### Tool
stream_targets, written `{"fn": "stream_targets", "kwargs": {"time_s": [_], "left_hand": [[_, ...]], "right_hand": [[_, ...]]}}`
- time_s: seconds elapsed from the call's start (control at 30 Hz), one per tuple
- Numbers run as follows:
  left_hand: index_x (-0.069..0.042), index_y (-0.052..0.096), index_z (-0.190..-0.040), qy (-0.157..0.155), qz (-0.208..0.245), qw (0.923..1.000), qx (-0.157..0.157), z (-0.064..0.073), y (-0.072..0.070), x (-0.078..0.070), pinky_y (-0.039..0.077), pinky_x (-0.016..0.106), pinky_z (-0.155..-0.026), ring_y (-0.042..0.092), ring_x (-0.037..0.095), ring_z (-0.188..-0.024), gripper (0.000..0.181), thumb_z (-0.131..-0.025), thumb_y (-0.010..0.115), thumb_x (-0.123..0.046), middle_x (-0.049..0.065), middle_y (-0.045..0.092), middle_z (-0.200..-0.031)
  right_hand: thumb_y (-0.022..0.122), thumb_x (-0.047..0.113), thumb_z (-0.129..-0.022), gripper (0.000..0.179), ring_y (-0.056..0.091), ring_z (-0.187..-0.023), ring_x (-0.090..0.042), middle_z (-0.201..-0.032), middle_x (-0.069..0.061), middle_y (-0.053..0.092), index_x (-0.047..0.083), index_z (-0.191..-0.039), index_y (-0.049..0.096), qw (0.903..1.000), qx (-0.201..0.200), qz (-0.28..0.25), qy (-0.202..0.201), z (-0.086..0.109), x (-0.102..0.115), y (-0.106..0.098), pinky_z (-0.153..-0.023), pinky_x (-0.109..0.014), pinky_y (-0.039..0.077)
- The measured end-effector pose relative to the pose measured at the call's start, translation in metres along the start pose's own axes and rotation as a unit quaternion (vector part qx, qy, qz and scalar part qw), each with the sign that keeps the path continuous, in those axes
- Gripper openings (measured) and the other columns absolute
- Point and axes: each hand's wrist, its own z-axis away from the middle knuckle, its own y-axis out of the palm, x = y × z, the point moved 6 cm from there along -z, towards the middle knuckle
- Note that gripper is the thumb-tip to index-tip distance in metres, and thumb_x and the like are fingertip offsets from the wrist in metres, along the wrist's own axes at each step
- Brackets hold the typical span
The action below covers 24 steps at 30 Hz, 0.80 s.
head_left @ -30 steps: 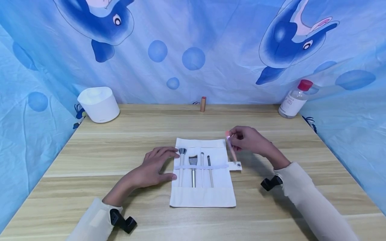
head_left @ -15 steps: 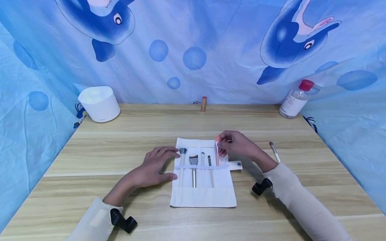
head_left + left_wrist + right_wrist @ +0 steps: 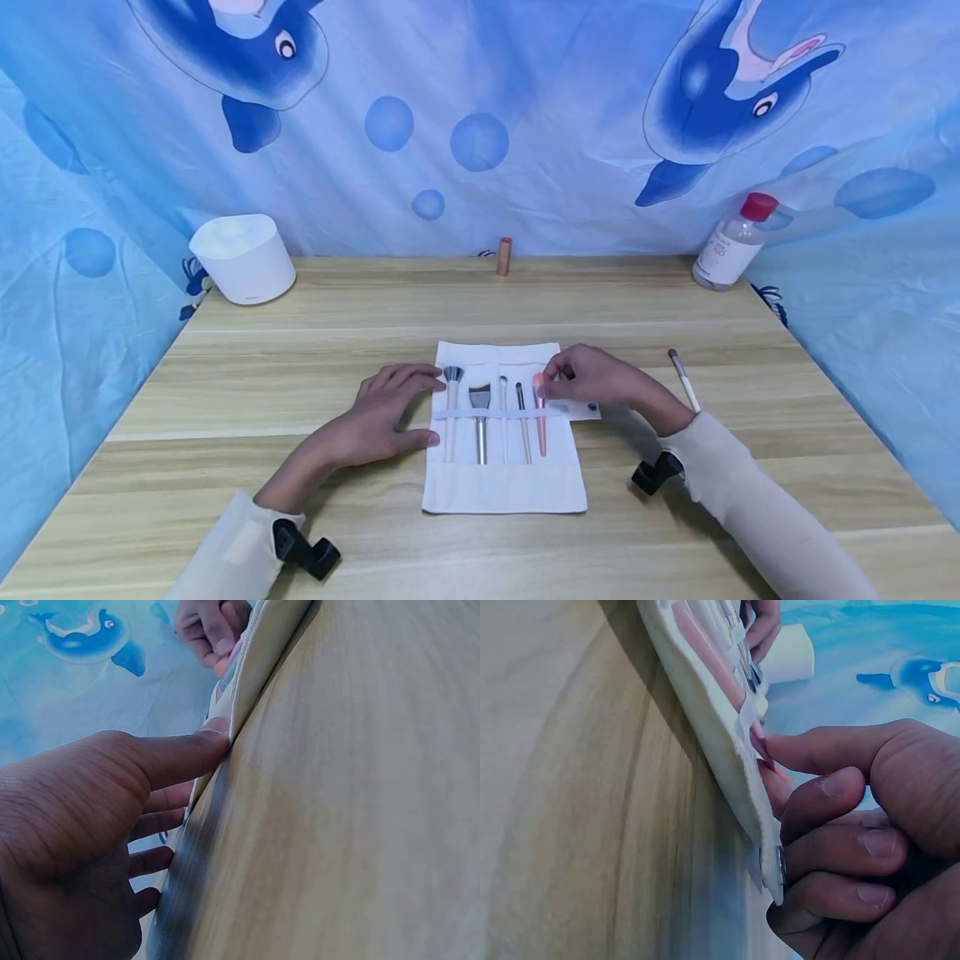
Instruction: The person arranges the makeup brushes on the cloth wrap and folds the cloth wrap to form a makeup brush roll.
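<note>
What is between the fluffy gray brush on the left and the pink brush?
Head view: between the fluffy gray brush and the pink brush lie three more brushes under the strap: a flat brush and two thin brushes.

In the head view, the right grip [image 3: 592, 379] covers the brush roll's [image 3: 504, 487] right edge and most of its snap tab [image 3: 588, 408], and whether its fingertips pinch the pink brush's [image 3: 540, 417] head or only touch it cannot be told. The label on the bottle [image 3: 731, 246] is too small to read. Both sleeves run off the bottom edge. In the left wrist view the roll shows only as an edge-on strip [image 3: 262, 652] and its brushes are hidden. In the right wrist view the table [image 3: 570, 825] is blurred.
</note>
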Motion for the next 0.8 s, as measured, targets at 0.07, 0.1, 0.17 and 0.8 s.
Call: {"fn": "stream_targets", "kwargs": {"time_s": [0.07,0.1,0.17,0.8], "left_hand": [[-0.016,0.053,-0.141,0.000,0.000,1.0000,-0.001,0.000,-0.001,0.000,0.015,0.060,-0.107,0.024,0.028,-0.143,0.063,-0.089,0.077,-0.040,0.002,0.035,-0.156],[-0.016,0.053,-0.141,0.000,0.000,1.0000,-0.001,0.000,-0.001,0.000,0.015,0.060,-0.107,0.024,0.028,-0.143,0.063,-0.089,0.077,-0.040,0.002,0.035,-0.156],[-0.015,0.053,-0.141,-0.001,0.000,1.0000,0.000,0.001,-0.001,-0.001,0.015,0.060,-0.107,0.024,0.028,-0.143,0.063,-0.089,0.077,-0.040,0.002,0.035,-0.156],[-0.017,0.053,-0.140,-0.002,-0.003,1.0000,-0.002,0.001,-0.001,-0.001,0.015,0.061,-0.108,0.023,0.029,-0.144,0.062,-0.088,0.078,-0.040,0.002,0.035,-0.157]], "right_hand": [[0.072,0.027,-0.093,0.010,0.045,-0.062,-0.013,-0.070,0.002,0.055,0.017,-0.092,0.073,0.9997,0.014,0.018,-0.009,0.003,0.003,0.002,-0.057,-0.029,0.038],[0.072,0.027,-0.094,0.010,0.044,-0.060,-0.012,-0.068,0.003,0.054,0.018,-0.092,0.073,0.9991,0.020,0.033,-0.015,0.005,0.005,0.003,-0.056,-0.028,0.037],[0.071,0.027,-0.095,0.009,0.044,-0.057,-0.010,-0.066,0.005,0.053,0.020,-0.092,0.073,0.9967,0.022,0.073,-0.026,0.010,0.010,0.005,-0.055,-0.028,0.038],[0.063,0.038,-0.097,0.032,0.050,-0.064,-0.024,-0.071,-0.005,0.053,0.008,-0.084,0.066,0.9330,-0.084,0.276,0.215,0.081,-0.066,-0.109,-0.054,-0.038,0.040]]}}
